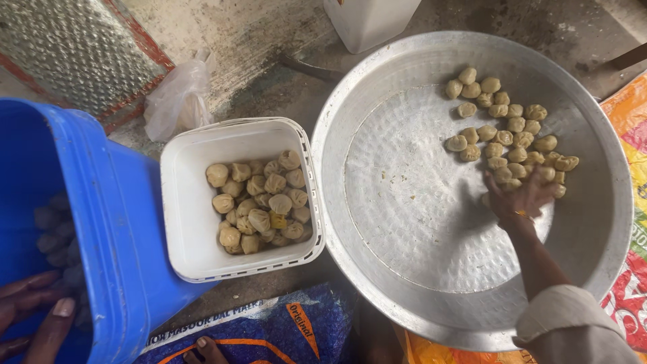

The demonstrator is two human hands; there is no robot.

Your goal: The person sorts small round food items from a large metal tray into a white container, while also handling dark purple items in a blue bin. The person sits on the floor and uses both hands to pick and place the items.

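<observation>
Head view looks straight down on a heap of small tan dumplings (pixel 510 131) lying in the upper right part of a wide hammered metal tray (pixel 404 222), toward two o'clock from its centre. The right hand (pixel 520 197) reaches into the heap from the six o'clock side, fingers spread and curled over the nearest pieces, palm down; whether any dumpling is actually pinched under the fingers I cannot tell, since the hand hides them. A pale sleeve (pixel 573 323) covers the forearm at the bottom right corner.

At nine o'clock from the tray, just beside its rim, sits a white square tub (pixel 185 216) roughly half covered with more dumplings (pixel 263 202), piled toward its right wall, the side closest to the tray. That closeness likely keeps the carry from tray to tub short.

Farther toward nine o'clock stands a blue plastic bucket (pixel 114 222), touching the tub's lower left corner. The left hand (pixel 34 317) rests at the bucket's lower left, fingers loosely extended together and holding nothing visible; dim rounded shapes show inside the bucket.

A crumpled clear plastic bag (pixel 176 101) lies on the floor at twelve o'clock from the tub. A blue printed sack (pixel 269 330) and an orange one (pixel 630 135) lie under the tray's edges.
</observation>
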